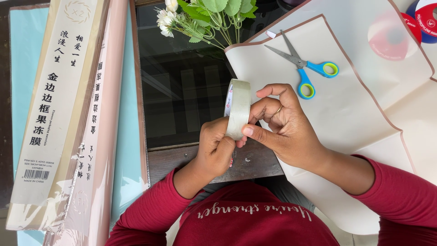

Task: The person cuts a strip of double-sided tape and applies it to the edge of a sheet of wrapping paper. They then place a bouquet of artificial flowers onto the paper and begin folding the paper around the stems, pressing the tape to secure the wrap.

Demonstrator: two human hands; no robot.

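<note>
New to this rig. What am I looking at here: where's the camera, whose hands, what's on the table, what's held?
There is no machine here: a person works with two bare hands. The single picture comes from a camera worn on their head, looking down.

The left hand and the right hand together hold a roll of clear adhesive tape, upright on its edge; the right thumb presses on its outer face.

On the dark glass-topped table lie cream wrapping sheets with brown borders, with blue-and-green-handled scissors on them. At the left are long packs of pastel wrapping paper; at the top, white artificial flowers with green leaves; at the top right corner, ribbon spools.
</note>
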